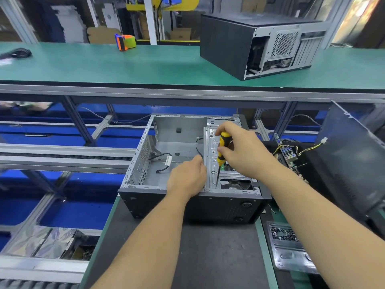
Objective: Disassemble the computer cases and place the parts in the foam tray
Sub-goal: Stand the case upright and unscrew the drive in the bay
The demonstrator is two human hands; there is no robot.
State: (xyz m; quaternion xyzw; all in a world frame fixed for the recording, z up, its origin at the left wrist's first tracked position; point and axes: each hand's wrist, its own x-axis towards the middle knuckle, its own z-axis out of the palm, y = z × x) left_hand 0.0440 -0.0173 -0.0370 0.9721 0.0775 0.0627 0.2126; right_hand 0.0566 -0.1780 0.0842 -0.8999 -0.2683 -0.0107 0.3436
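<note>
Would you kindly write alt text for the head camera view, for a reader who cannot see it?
A person's right hand holds a yellow-and-black screwdriver, tip down on the drive cage of an open grey metal computer case, while the left hand grips the cage's edge. A second, closed black case sits on the green shelf behind.

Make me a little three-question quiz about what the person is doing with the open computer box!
1. True or false: the right hand holds a yellow and black screwdriver.
2. Where does the screwdriver's tip point? A) into the open case at the metal drive bracket B) at the tape dispenser C) at the closed case on the green bench
3. Fill in: the left hand rests beside the ____ inside the case.

Key: 1 true; 2 A; 3 bracket
</note>
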